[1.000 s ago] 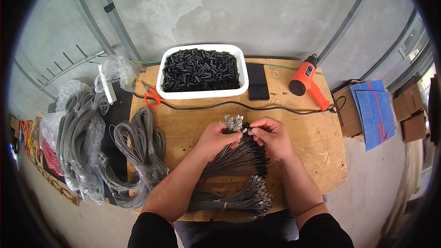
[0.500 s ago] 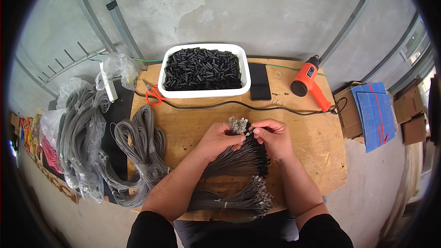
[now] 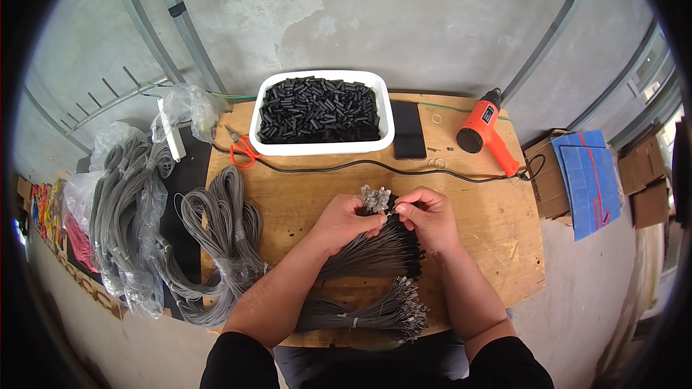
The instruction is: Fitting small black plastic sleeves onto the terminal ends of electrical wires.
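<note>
My left hand (image 3: 344, 223) is closed around the end of a bunch of grey cables, and their silvery metal terminals (image 3: 375, 199) stick up above its fingers. Close beside it, my right hand (image 3: 432, 222) pinches thumb and forefinger at a single cable end; the tiny piece between the fingertips is mostly hidden. Below both hands fan out grey cables (image 3: 369, 253) whose right-hand ends carry black sleeves (image 3: 414, 258). Nearer to me lies a second tied bundle of grey cables (image 3: 328, 314), its bare metal ends pointing right.
A white tub (image 3: 324, 149) full of short black tubes (image 3: 317, 109) stands at the back. Orange-handled pliers (image 3: 245, 153), a black phone (image 3: 409, 132) and an orange heat gun (image 3: 493, 133) lie near it. A black cord (image 3: 346, 166) crosses the table. Coiled grey cables (image 3: 223, 220) occupy the left.
Both hands stay almost in place. The right fingertips have shifted very slightly at the cable end.
</note>
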{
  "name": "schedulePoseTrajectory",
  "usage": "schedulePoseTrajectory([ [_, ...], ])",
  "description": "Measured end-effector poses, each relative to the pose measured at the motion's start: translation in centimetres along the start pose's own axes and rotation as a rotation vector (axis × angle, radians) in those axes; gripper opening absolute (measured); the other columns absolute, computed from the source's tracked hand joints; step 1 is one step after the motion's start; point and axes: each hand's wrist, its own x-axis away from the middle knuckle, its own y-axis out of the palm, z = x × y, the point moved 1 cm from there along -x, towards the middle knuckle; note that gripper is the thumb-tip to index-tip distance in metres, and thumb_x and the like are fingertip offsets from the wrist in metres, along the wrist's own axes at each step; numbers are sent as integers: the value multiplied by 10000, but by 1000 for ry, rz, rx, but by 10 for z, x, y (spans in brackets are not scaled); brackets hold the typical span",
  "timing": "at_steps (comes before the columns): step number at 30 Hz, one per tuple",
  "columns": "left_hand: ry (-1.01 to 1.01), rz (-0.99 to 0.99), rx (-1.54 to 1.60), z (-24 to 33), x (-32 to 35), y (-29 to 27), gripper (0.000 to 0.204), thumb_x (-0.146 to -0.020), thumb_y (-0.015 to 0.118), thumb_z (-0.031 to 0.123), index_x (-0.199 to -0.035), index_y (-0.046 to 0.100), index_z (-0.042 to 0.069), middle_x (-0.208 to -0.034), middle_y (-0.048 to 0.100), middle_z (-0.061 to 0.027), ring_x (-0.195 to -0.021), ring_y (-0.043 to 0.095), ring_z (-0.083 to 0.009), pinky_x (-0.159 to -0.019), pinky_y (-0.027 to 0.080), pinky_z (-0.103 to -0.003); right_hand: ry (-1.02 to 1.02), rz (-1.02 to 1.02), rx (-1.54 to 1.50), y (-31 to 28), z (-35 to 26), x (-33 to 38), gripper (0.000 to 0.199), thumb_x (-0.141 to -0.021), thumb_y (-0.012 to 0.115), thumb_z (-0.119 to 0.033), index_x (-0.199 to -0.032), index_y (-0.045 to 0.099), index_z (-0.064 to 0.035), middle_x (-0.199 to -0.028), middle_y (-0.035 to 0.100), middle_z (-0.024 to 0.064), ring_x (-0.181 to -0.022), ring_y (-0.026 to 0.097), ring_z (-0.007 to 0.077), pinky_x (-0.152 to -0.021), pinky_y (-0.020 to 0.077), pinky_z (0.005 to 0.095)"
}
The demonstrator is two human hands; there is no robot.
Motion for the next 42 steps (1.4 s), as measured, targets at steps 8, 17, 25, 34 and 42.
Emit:
schedulePoseTrajectory([
  [8, -38, 54, -62, 8, 4, -5, 125, -848, 737, 7, -941, 663, -31, -741, 657, -63, -660, 614, -121, -607, 481, -247, 39, -1, 38, -1, -6, 1, 68, -921, 700, -56, -964, 669, -15, -795, 662, 47, -602, 533, 78, -537, 419, 203],
  [17, -1, 0, -55, 5, 2, -6, 122, -840, 736, -18, -926, 650, -26, -741, 652, -64, -652, 616, -126, -596, 494, -255, 219, -42, -172, -3, -9, 3, 146, -949, 687, -162, -956, 657, -20, -772, 660, 36, -599, 547, 78, -489, 390, 177],
  [25, -26, -11, -75, 6, 2, -5, 141, -836, 741, -23, -943, 649, -29, -774, 675, -77, -675, 643, -131, -624, 527, -261, 269, -73, -122, -2, -10, 3, 114, -953, 680, -136, -950, 661, -24, -759, 660, 31, -590, 553, 67, -476, 390, 167],
  [34, -17, -34, -63, 8, 3, -2, 148, -832, 742, -38, -946, 647, -30, -773, 673, -80, -674, 641, -134, -623, 524, -260, 267, -97, -71, -2, -6, 3, 136, -946, 696, -158, -943, 662, -27, -768, 662, 33, -598, 559, 72, -476, 388, 172],
  [42, -34, -33, -103, 5, 2, -4, 152, -837, 746, -25, -959, 654, -34, -773, 673, -74, -680, 633, -124, -634, 516, -257, 237, -54, -172, -6, -12, 0, 131, -946, 690, -148, -989, 663, -27, -805, 658, 15, -641, 550, 71, -522, 382, 186],
])
